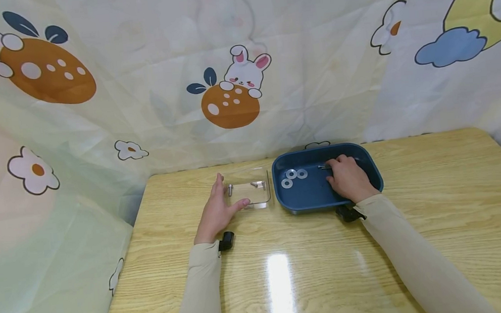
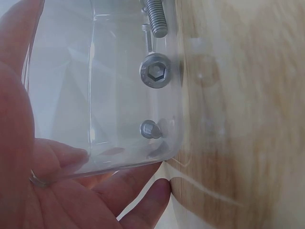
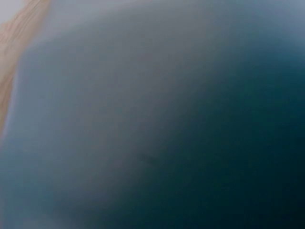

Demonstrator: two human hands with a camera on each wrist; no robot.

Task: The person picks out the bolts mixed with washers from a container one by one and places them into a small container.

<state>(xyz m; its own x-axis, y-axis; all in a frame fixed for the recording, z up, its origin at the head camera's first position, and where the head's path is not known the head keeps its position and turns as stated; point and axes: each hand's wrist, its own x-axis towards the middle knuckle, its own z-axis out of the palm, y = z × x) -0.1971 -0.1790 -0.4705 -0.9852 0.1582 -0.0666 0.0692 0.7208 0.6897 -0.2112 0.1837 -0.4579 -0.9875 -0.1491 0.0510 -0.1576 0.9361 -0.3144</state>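
My left hand [image 1: 215,212] rests against the left side of a clear plastic box [image 1: 261,203], its fingers straight along that wall and its thumb at the front rim. Several metal bolts lie in the box; one socket-head bolt [image 2: 155,70] faces the left wrist camera. My right hand [image 1: 350,178] reaches down into a dark blue tray [image 1: 313,205], fingers bent. At its fingertips is a bolt [image 1: 324,167]; whether they pinch it is hidden. Flat washers [image 1: 286,183] lie on the tray's left side. The right wrist view is a blur of blue.
Box and tray stand side by side near the back edge of a wood-grain table [image 1: 323,269]. Behind them hangs a printed cloth [image 1: 314,71]. A black wrist camera [image 1: 226,241] sits at the left cuff, another [image 1: 348,213] by the tray's front wall.
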